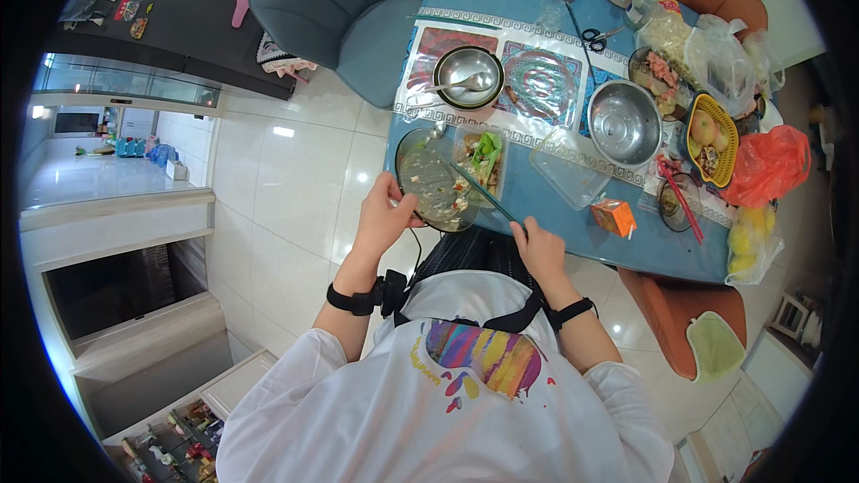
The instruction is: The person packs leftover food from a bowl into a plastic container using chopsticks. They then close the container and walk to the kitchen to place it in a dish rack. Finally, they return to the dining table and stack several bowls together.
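My left hand (389, 215) grips the near left rim of a clear glass bowl (429, 178). Scraps of white and green food cling to the inside of the bowl, which looks tilted. In my right hand (541, 248) is a pair of green chopsticks (488, 194), slanting to the far left with the tips over the bowl's right side. Just right of the bowl stands a clear plastic food container (500, 154), holding a green lettuce leaf (486, 153) and mixed food. The bowl partly covers the container's near left side.
Beyond the bowl are nested metal bowls (456, 67) with a spoon (475, 82). To the right lie a clear plastic lid (570, 171), a steel basin (624, 124), an orange drink carton (613, 217), a yellow fruit basket (725, 159) and scissors (594, 40). The blue table's edge (637, 267) runs before me.
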Tool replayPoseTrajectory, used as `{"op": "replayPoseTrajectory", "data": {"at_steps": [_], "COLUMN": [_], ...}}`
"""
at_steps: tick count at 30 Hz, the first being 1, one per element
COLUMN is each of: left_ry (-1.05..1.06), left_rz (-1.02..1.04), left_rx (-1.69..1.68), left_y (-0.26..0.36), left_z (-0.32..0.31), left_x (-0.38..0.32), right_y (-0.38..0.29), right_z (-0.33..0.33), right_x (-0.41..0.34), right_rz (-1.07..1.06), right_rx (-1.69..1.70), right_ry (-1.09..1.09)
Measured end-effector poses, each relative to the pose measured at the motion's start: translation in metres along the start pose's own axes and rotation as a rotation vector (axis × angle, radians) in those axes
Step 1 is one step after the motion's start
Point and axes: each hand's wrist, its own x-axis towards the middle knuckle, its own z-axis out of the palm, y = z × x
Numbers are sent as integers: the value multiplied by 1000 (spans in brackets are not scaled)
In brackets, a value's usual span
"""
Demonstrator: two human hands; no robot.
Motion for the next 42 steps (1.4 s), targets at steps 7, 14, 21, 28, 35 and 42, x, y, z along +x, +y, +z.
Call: {"op": "replayPoseTrajectory", "data": {"at_steps": [7, 14, 21, 28, 35, 42], "left_ry": [24, 44, 31, 34, 0, -22], "left_rz": [10, 19, 26, 15, 10, 27], "left_rx": [32, 37, 39, 36, 10, 7], "left_y": [-4, -4, -2, -1, -3, -6], "left_z": [-2, -5, -4, -3, -5, -3], "left_x": [2, 0, -2, -1, 1, 2], "right_y": [0, 7, 9, 7, -5, -35], "right_z": [-5, -13, -21, -20, -22, -24], "right_x": [-6, -11, -12, -12, -7, -6], "right_rz": [13, 7, 56, 35, 86, -114], "right_rx": [-6, 76, 6, 22, 46, 345], "right_ry": [-21, 4, -59, -66, -34, -242]}}
